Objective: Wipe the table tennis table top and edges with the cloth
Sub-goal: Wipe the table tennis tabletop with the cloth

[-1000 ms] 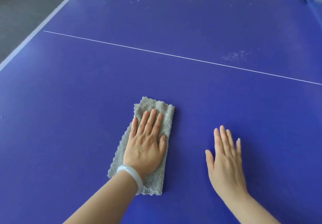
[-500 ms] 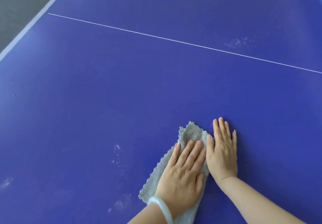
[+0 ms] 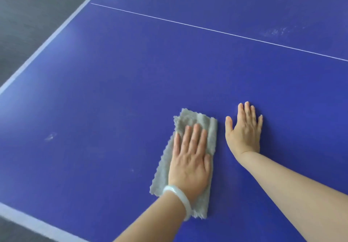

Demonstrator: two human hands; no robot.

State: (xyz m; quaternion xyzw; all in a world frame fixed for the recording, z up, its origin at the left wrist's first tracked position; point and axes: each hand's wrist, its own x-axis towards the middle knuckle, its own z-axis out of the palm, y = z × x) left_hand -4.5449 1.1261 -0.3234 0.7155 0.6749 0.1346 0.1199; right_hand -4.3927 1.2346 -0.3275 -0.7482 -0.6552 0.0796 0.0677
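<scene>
Left hand: your left hand (image 3: 190, 159) lies flat, palm down, fingers straight and close together, pressing on the cloth (image 3: 196, 118); it grips nothing.
Bracelet: a pale bracelet (image 3: 178, 198) sits on that wrist, over the cloth's near end.
Cloth: the grey cloth lies folded into a long strip on the tabletop (image 3: 131, 72), near your edge and right of the middle of the view, its far end poking out past your fingertips.
Why flat: an open palm spreads your weight over the whole strip, so more of it rubs the surface on each pass.
Right hand: your right hand (image 3: 244, 129) rests open just beside the cloth, apart from it, fingers straight on bare blue; you probably lean on it for support.
Marks left: a whitish smudge (image 3: 275, 32) lies beyond the white centre line (image 3: 207, 29), and a smaller one (image 3: 50, 136) sits to the cloth's left, so the top looks only partly done.
Edges: the white border (image 3: 47, 40) on the left side and near corner shows no cloth on it yet.
Hidden: your palm covers the cloth's middle, so you cannot see how many layers are folded; the right and far reaches of the tabletop are cut off, and the grey floor (image 3: 28, 16) at upper left is blurred.
</scene>
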